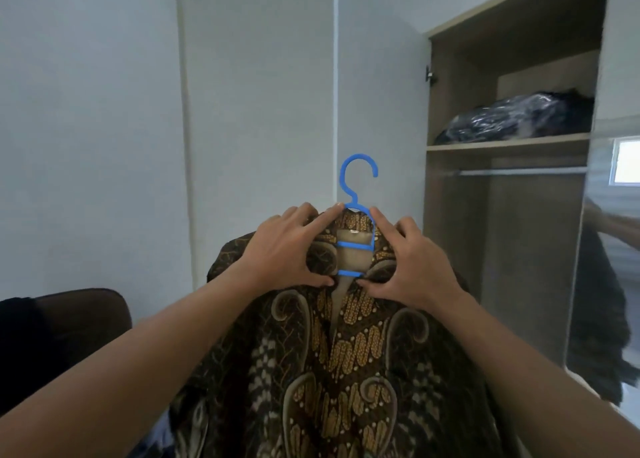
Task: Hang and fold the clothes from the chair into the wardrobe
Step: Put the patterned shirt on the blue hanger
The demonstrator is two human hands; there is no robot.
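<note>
Pinching batik shirt (346, 353) collar either side of blue hanger (356, 246): left hand (280, 246) & right hand (412, 260), thumbs below, index fingers up by hook. Wardrobe rail (519, 172) well right of hanger, chair (69, 319) lower left. Square collar evenly, keep hook free & upright, then swing over to rail.

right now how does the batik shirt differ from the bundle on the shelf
The batik shirt, on a blue hanger, is held by left hand and right hand; the bundle lies on the shelf. Shirt is patterned brown; bundle dark, plastic-wrapped. Neither is on the rail.
</note>
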